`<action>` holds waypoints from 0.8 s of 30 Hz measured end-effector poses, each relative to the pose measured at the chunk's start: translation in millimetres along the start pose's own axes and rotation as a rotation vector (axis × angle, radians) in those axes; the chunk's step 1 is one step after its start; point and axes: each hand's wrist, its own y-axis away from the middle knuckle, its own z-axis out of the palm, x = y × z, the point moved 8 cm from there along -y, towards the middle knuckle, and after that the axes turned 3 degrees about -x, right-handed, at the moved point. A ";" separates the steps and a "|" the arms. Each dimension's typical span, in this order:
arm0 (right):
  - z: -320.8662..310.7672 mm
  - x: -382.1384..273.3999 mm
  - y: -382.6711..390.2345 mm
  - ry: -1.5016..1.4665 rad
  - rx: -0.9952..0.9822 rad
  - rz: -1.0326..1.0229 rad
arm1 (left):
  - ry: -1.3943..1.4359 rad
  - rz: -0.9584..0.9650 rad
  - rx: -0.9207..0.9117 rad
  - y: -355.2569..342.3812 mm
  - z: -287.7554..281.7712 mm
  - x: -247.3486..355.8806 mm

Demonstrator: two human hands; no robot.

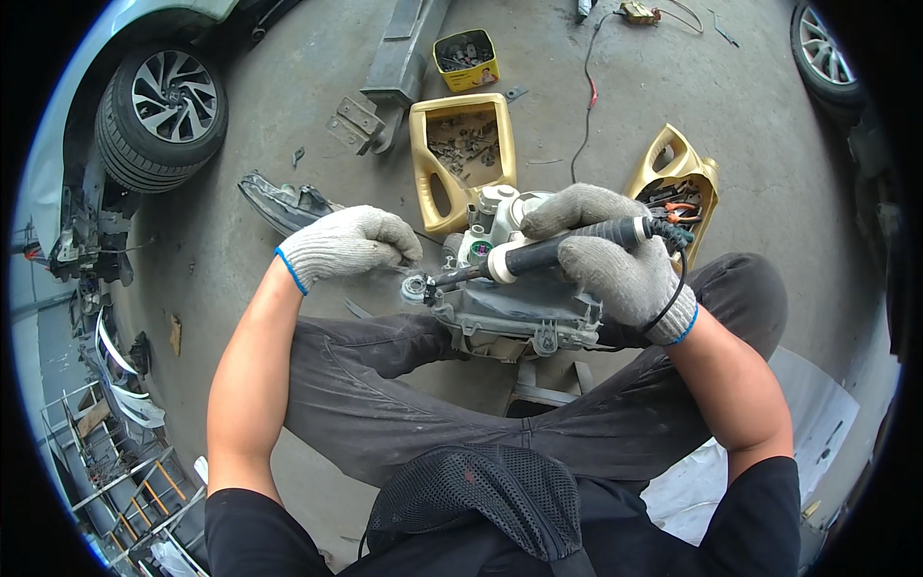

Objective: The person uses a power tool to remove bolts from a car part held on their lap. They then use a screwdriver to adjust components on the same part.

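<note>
A grey car headlight housing (pixel 519 313) rests on my lap between my knees. My right hand (pixel 615 255), in a grey knit glove, grips a black soldering iron (pixel 548 253) with a white collar; its tip touches the housing's left corner near a small round fitting (pixel 415 287). My left hand (pixel 348 244), also gloved, is closed just left of that corner, pinching something too small to make out. The iron's black cord (pixel 673 298) loops over my right wrist.
On the concrete floor ahead lie two cut-open gold jugs (pixel 461 154) (pixel 678 188) holding screws and pliers, a yellow tin (pixel 465 60), a black headlight lens (pixel 288 204) and metal brackets (pixel 358 120). A car wheel (pixel 163 111) stands far left, another wheel (pixel 822 48) far right.
</note>
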 end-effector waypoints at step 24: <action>0.4 2.4 -0.1 -0.062 0.022 0.056 | -0.033 0.042 0.068 2.7 -6.7 -3.7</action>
